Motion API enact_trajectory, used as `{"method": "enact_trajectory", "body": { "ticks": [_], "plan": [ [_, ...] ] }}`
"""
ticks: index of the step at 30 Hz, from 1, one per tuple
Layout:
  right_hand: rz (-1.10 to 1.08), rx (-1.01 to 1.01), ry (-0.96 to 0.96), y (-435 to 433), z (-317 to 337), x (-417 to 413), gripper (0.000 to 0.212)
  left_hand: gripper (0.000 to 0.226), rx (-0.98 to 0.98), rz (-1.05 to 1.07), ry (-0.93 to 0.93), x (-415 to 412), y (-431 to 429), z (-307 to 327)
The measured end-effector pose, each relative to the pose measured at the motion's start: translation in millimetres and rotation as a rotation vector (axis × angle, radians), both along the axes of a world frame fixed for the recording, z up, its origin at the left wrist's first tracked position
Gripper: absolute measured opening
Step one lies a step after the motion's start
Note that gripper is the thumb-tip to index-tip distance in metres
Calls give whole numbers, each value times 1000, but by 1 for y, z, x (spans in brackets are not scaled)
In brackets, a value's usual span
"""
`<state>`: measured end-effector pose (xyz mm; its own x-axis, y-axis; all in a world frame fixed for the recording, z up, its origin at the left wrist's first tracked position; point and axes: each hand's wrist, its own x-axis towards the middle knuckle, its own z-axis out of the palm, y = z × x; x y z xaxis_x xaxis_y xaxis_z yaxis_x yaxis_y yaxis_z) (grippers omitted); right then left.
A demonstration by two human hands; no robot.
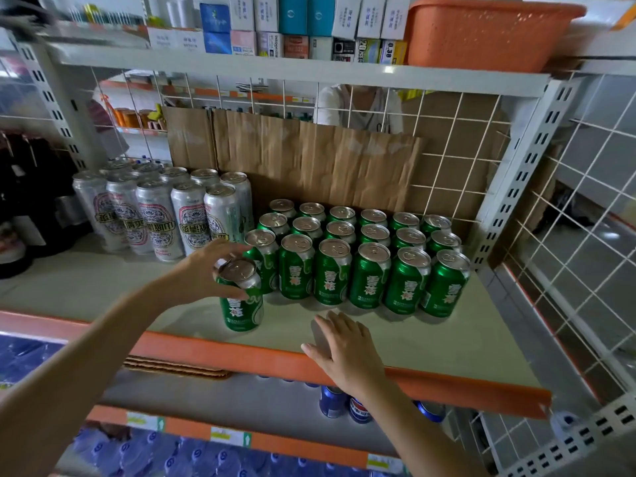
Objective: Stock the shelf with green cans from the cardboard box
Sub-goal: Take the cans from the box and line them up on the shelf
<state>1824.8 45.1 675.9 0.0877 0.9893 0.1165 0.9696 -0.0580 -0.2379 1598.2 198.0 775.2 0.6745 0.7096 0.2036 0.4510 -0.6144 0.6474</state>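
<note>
Can (pixel 241 304), green: standing upright on shelf (pixel 447 335), just beside front-left corner of green block (pixel 364 259). Left hand (pixel 203 270): fingers curling round can's top, gripping it. Right hand (pixel 344 342): fingers lying straight and flat over shelf's front edge, holding nothing. Green block: sitting in rows, mid-shelf to right. Silver cans (pixel 161 215): standing at left. Cardboard sheet (pixel 309 160): leaning behind block.
</note>
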Motion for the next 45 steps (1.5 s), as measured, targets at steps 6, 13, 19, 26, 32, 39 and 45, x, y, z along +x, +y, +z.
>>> {"method": "enact_trajectory", "body": {
  "ticks": [6, 13, 19, 26, 32, 39, 45],
  "plan": [
    [-40, 9, -20, -1, -2, 0, 84, 60, 181, -32, 227, 6, 6, 7],
    [-8, 51, -24, -1, -3, -1, 101, 62, 211, -55, 239, 12, 9, 9],
    [7, 10, 4, -3, 1, 0, 118, 61, 189, -50, 221, 21, 10, 13],
    [-30, 4, -2, -2, 0, -2, 96, 64, 178, -35, 209, 19, 11, 9],
    [2, 9, -44, -2, 0, 1, 108, 82, 161, 10, 160, 14, 11, 1],
    [1, -34, -46, -3, 5, 0, 110, 82, 253, 63, 135, 8, 6, -8],
    [-33, -92, -43, -3, 13, -4, 101, 81, 465, -27, 224, 20, -17, -15]
  ]
}}
